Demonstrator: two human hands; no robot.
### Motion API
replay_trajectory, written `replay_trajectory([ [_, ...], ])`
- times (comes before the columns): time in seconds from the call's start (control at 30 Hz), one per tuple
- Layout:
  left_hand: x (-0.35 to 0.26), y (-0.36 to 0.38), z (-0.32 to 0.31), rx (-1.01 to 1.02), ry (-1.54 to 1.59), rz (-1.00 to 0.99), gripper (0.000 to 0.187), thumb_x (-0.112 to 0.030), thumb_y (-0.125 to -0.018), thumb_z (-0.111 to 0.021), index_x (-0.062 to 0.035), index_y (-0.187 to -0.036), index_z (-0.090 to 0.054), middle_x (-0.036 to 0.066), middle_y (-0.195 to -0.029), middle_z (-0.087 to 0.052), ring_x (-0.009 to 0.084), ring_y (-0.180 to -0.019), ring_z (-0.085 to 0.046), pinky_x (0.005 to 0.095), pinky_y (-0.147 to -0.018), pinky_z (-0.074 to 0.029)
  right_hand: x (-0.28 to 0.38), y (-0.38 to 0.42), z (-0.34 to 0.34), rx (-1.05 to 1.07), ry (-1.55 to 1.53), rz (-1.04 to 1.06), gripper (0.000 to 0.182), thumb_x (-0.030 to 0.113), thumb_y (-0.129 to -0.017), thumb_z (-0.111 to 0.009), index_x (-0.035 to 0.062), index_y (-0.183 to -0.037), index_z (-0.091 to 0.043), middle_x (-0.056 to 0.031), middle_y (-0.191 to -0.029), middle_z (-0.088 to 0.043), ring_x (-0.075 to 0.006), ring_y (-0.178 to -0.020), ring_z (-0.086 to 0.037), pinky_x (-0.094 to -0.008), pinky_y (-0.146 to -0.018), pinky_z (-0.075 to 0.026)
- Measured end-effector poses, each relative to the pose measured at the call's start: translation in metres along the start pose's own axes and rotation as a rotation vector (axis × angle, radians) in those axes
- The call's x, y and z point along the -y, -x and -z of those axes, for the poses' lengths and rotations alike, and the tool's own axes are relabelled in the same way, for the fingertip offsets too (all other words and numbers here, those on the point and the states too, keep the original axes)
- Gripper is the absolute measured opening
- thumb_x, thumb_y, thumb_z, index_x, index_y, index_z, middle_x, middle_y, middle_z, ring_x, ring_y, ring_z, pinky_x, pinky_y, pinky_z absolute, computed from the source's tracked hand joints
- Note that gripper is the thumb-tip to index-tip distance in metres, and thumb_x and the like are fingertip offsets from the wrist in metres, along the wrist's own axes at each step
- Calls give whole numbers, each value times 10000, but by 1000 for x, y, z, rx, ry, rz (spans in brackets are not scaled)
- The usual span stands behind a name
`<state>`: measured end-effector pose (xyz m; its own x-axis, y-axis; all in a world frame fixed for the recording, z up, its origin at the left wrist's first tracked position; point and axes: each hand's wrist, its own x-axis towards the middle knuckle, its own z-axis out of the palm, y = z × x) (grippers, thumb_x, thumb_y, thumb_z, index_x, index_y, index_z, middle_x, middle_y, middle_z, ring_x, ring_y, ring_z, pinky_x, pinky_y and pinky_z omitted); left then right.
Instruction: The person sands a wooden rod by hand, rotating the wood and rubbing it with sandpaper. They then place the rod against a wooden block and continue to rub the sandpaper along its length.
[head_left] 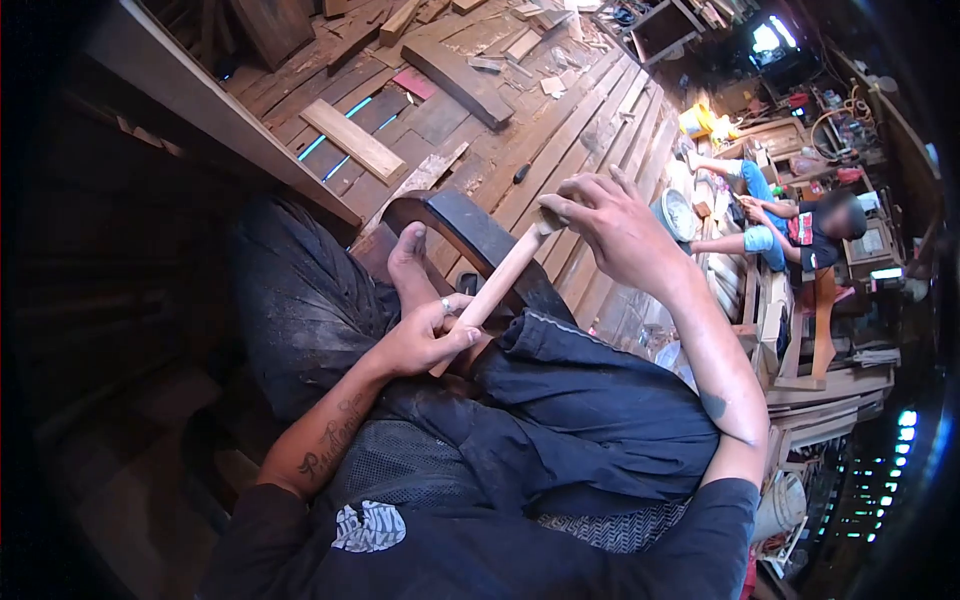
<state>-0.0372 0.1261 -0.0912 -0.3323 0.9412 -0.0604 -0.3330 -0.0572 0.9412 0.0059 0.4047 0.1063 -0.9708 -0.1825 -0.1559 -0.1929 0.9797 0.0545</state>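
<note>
A smooth, pale wooden rod (500, 275), rounded and slender, slants from seven o'clock up to one o'clock, above dark, dusty trousers (600, 400). Behind it sits a dark piece with a curved end (470, 232). Worn floor planks (585, 130) run toward one o'clock, with a pale flat board (353, 140) at eleven and scraps around; a seated person (785, 225) is between two and three. The left hand (430, 335), at eight, has thumb and fingers closed around the rod's lower part; the right hand (605, 225), at two, arches, its thumb and fingertips pinched at the upper end.
</note>
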Motion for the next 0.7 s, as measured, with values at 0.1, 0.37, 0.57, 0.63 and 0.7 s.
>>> replay_trajectory([
  [0.1, -1, -1, 0, -3, 18, 15, 430, -214, -1021, -688, 5, -1366, -554, -3, -1064, -635, 53, -920, -588, 233, -814, -490, 0, -2, -4, 71, 107, 28, 633, -69, -845, -619, 187, -1424, -615, -64, -1347, -603, -265, -1410, -495, -601, -1266, -276],
  [0.37, 1, 1, -4, -6, -26, 8, 455, -190, -1011, -697, 16, -1374, -516, 31, -1061, -665, 77, -971, -632, 256, -846, -514, 9, -4, -10, -11, 41, 133, 479, -9, -898, -628, 149, -1347, -680, -102, -1293, -623, -313, -1324, -537, -493, -1153, -405],
  [0.57, 2, -1, -2, -30, -136, -42, 457, -218, -994, -724, 27, -1339, -551, 61, -1066, -688, 105, -1001, -654, 284, -892, -527, 2, -5, 6, -37, 41, 86, 428, -13, -901, -631, 134, -1297, -707, -87, -1244, -649, -288, -1303, -557, -451, -1128, -423],
  [0.63, 0, -1, -3, -34, -158, -49, 452, -226, -986, -733, 31, -1319, -567, 69, -1066, -693, 113, -1000, -658, 290, -897, -528, 2, -4, 7, -54, 72, 78, 440, -25, -884, -637, 137, -1287, -711, -76, -1236, -654, -270, -1311, -560, -447, -1132, -418],
  [0.7, 0, -1, -2, -43, -193, -29, 500, -264, -972, -728, 38, -1339, -572, 114, -1093, -718, 165, -1036, -690, 315, -939, -526, 2, -3, 6, -93, 153, 101, 428, -18, -883, -648, 141, -1275, -717, -71, -1234, -654, -257, -1296, -565, -450, -1116, -431],
])
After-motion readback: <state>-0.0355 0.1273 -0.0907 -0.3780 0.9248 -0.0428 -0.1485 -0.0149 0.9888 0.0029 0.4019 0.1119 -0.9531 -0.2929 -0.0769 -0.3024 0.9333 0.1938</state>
